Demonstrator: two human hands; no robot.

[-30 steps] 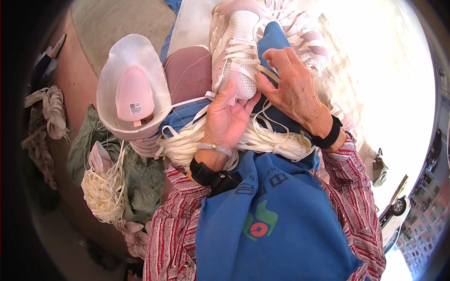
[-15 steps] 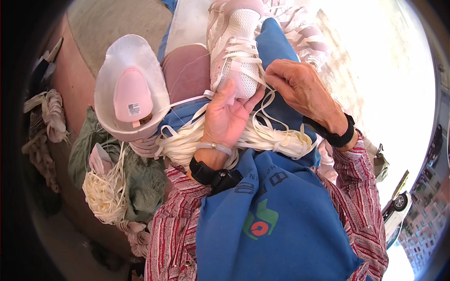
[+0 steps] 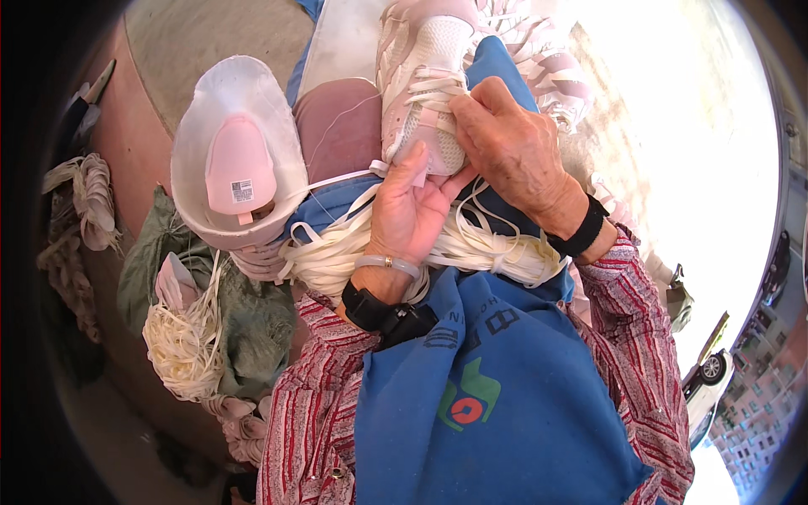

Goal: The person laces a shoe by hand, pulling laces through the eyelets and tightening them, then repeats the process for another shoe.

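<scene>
Head view, read from left to right, with clock directions from the centre unless noted. At eight o'clock, a pale bundle of laces (image 3: 185,353) lies against a green sack (image 3: 259,337). At ten o'clock, a white oval tub (image 3: 240,80) holds a pink rounded piece (image 3: 238,160) bearing a small printed label.

Near the centre, the left hand (image 3: 408,210) is turned palm up in a narrow grip, its thumb over the pink tongue end of a pink-and-white shoe (image 3: 427,59) and its fingers partly hidden beneath. The shoe lies at twelve o'clock, its long axis running roughly twelve to six, with the toe away from the wearer. A cream hank of laces (image 3: 501,252) extends beneath the left wrist and on toward three o'clock.

The right hand (image 3: 459,101) comes in from four o'clock, thumb and forefinger pinched together, apparently on a lace (image 3: 438,85); the exact contact is hidden. Key relation: the lacing lies at ten o'clock from the right hand, whose fingertips meet its three-o'clock edge and are nearer to it than the left hand, which supports the six-o'clock end.

Beyond, at one o'clock, sit further shoes (image 3: 555,80); at four o'clock, a white car (image 3: 711,383).
</scene>
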